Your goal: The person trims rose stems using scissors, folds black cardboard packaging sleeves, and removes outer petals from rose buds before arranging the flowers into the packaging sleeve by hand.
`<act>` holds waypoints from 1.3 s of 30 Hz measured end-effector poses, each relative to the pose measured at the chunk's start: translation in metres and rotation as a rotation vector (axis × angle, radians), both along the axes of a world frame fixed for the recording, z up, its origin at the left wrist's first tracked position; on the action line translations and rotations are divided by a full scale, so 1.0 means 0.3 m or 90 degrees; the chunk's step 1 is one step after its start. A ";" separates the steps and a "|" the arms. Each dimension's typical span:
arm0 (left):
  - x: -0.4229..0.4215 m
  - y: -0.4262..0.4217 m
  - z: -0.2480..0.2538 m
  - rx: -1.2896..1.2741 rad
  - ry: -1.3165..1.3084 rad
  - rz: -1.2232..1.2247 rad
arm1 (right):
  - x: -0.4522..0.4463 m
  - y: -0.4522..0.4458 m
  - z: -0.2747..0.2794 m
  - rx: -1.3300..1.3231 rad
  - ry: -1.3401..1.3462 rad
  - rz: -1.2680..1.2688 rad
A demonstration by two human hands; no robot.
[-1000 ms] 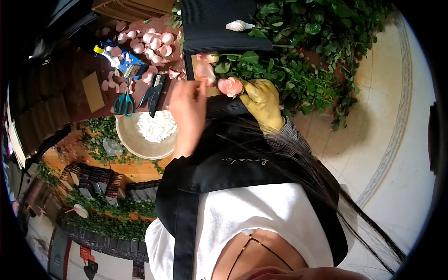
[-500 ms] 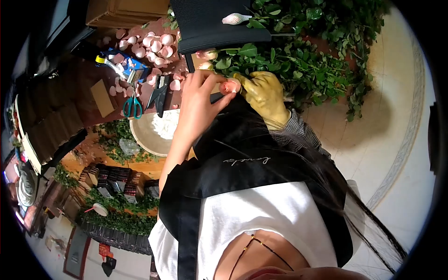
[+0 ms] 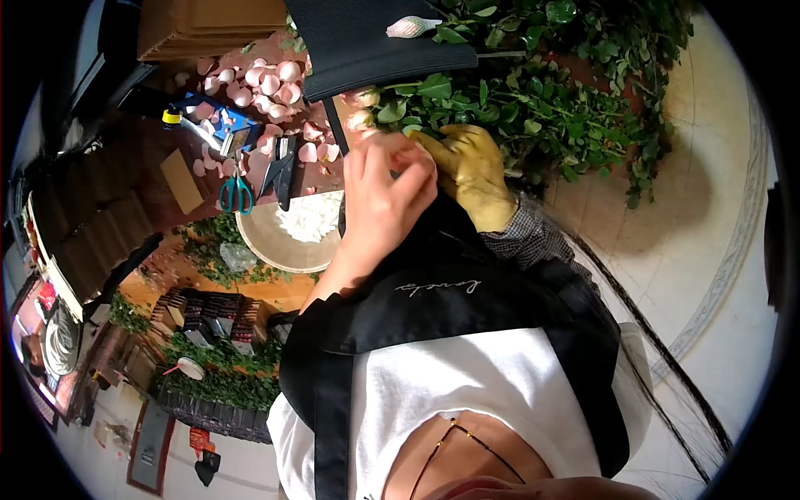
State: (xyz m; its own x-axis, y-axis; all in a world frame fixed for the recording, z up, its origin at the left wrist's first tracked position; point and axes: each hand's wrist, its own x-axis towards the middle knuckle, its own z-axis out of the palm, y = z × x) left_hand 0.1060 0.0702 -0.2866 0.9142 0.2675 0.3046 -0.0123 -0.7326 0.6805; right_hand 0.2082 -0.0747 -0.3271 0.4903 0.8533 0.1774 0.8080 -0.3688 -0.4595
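Observation:
My bare left hand (image 3: 385, 187) is closed with its fingers curled over a pink rose (image 3: 402, 150). The bloom is mostly hidden behind those fingers. Against its right side is my right hand (image 3: 473, 173) in a yellow glove, fingers bent around the rose just below the bloom; the stem itself cannot be made out. Just beyond my left hand, a few pale pink roses (image 3: 360, 122) lie with their leafy stems pointing right.
Loose pink petals (image 3: 268, 83) cover the table at the back left, near teal-handled scissors (image 3: 237, 193) and a black stapler-like tool (image 3: 282, 172). A bowl of white pieces (image 3: 246, 225) stands at left. Leafy stems (image 3: 567, 125) pile up at right. A netted bud (image 3: 412, 27) rests on a black ribbed surface (image 3: 375, 50).
My left hand has moved right and turned over the rose, its fingers closing on the bloom, which showed openly before. The gloved hand stays nearly in place. The view has shifted slightly.

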 end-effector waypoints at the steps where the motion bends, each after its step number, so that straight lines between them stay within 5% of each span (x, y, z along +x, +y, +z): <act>1: -0.014 0.000 -0.004 -0.004 0.001 0.004 | 0.001 -0.001 -0.004 -0.003 0.011 -0.004; 3: -0.061 0.021 -0.006 -0.010 -0.062 0.025 | -0.001 0.004 -0.004 -0.007 0.026 -0.008; 7: -0.171 0.153 -0.115 0.052 0.026 0.461 | 0.002 0.015 0.002 -0.026 -0.003 0.014; 9: -0.177 0.168 -0.097 0.049 0.047 0.513 | 0.000 0.013 -0.023 0.026 -0.034 0.013; 15: -0.119 0.074 -0.074 0.016 -0.046 0.166 | -0.002 0.031 0.004 -0.012 -0.033 0.004; 27: -0.097 0.042 -0.095 0.115 -0.081 0.130 | -0.001 0.025 -0.011 0.013 -0.073 0.002; 32: -0.116 0.062 -0.104 0.013 -0.073 0.296 | 0.012 0.007 -0.022 -0.020 -0.091 0.030; 39: -0.110 0.066 -0.082 -0.054 -0.102 0.311 | 0.007 0.039 0.046 -0.063 -0.025 0.051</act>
State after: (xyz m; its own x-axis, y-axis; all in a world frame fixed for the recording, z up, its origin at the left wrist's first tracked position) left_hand 0.0730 0.0899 -0.3113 0.6202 0.6809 0.3895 0.2081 -0.6215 0.7553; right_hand 0.2102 -0.0630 -0.3132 0.4136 0.9039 0.1088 0.8538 -0.3435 -0.3913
